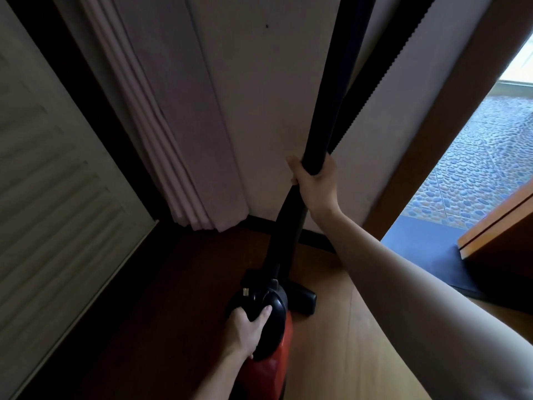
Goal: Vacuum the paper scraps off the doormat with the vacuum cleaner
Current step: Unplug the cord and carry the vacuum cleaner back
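Note:
A red and black vacuum cleaner (274, 336) stands on the wooden floor in a room corner. My left hand (248, 327) grips its black top handle. The vacuum's black wand (326, 105) rises upright along the wall, and my right hand (315, 180) is closed around it at mid height. A ribbed black hose (383, 70) runs beside the wand. The black floor nozzle (302, 298) rests on the floor just behind the body. A dark grey doormat (424, 255) lies at the right by the doorway. I see no paper scraps on its visible part.
A pale wall (274, 82) and folded curtain panel (184, 125) fill the corner ahead. A louvred door (57, 197) stands at the left. Through the doorway at right lies a pebble-patterned floor (476, 168). An orange wooden door edge (496, 235) overhangs the doormat.

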Motion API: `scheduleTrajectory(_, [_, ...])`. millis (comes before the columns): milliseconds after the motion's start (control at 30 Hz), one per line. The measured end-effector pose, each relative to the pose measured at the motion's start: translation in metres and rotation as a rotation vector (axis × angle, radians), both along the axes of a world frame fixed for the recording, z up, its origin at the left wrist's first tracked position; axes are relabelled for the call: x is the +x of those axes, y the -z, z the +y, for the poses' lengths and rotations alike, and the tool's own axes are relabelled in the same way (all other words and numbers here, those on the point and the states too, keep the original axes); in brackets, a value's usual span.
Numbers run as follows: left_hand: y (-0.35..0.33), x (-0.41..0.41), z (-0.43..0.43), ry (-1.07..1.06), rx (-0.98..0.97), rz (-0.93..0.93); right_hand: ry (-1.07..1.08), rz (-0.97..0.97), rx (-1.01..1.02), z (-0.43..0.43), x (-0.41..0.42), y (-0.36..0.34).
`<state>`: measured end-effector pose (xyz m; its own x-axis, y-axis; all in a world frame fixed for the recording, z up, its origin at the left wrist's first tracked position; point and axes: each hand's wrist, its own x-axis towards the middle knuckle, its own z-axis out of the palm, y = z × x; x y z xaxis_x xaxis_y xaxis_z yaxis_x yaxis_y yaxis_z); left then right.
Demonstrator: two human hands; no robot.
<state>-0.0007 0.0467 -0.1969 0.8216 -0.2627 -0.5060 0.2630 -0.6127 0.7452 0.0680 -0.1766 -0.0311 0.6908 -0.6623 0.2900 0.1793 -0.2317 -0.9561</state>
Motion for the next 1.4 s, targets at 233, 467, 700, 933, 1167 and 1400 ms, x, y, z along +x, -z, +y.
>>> scheduleTrajectory(233, [0.003,0.009,-0.006,0.042,-0.007,-0.017,0.012,0.040,-0.036,-0.007,0.007,0.001])
scheduleTrajectory(467, [0.003,0.011,-0.007,0.038,0.013,-0.011,0.014,0.046,-0.016,-0.008,0.008,0.001])
scheduleTrajectory(700, [0.001,0.010,-0.010,0.024,-0.021,-0.102,0.011,0.056,-0.031,-0.007,0.008,0.000])
scheduleTrajectory(933, [0.002,0.013,-0.014,-0.026,-0.022,-0.101,0.034,0.073,-0.018,-0.008,0.009,0.001])
scheduleTrajectory(1167, [-0.006,0.008,-0.012,-0.044,0.091,-0.203,0.026,0.071,-0.039,-0.008,0.010,0.003])
scheduleTrajectory(1400, [-0.003,0.007,-0.006,0.055,0.153,-0.300,0.000,0.100,-0.047,-0.010,0.007,0.003])
